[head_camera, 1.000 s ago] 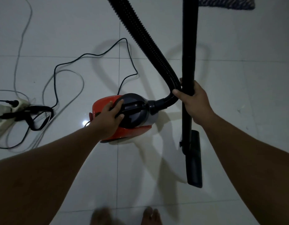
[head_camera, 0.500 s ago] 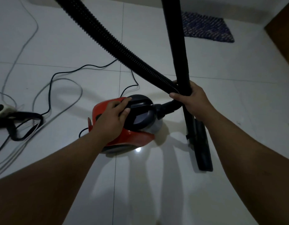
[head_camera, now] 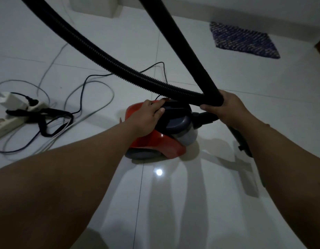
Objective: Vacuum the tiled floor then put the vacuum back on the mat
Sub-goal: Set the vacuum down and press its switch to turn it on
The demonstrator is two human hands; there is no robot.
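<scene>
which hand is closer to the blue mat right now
Right. The right hand grips the black wand, on the side of the blue mat at the far right. The left hand rests on the red vacuum, farther left.

White tiled floor point(head_camera: 227, 203) carries red vac point(head_camera: 155, 142), blue mat point(head_camera: 243, 40) far right, power strip point(head_camera: 6, 123) & cables point(head_camera: 80, 97) left.

Single head-worn wide-angle view, facing forward and down, close over tiled floor point(head_camera: 227, 203)
</scene>
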